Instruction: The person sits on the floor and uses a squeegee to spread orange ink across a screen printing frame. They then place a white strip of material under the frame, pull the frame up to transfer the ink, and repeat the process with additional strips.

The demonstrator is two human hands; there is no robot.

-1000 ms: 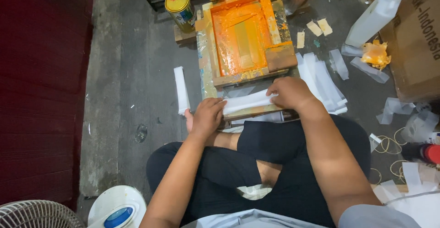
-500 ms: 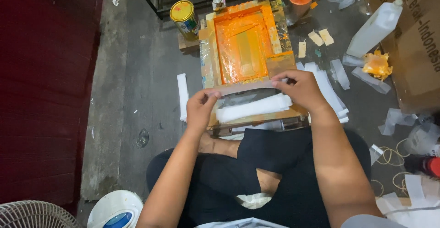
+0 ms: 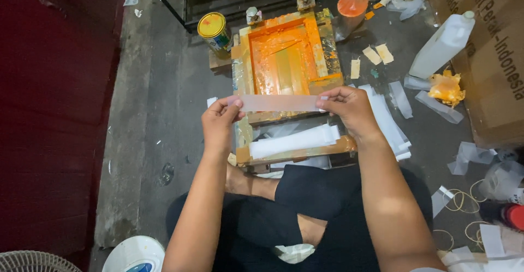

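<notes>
Both hands, L (image 3: 219,123) & R (image 3: 349,107), pinch clear strip (image 3: 279,103) ends over orange frame (image 3: 287,53)

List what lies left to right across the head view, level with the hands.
Red wall → bare concrete floor → left hand → translucent strip held taut between both hands → right hand → stack of white strips → cardboard box.

Mid-frame: left hand (image 3: 220,124) & right hand (image 3: 349,108) pinch a translucent strip (image 3: 279,102) level above orange-inked screen frame (image 3: 286,59); strip probably plastic.
</notes>
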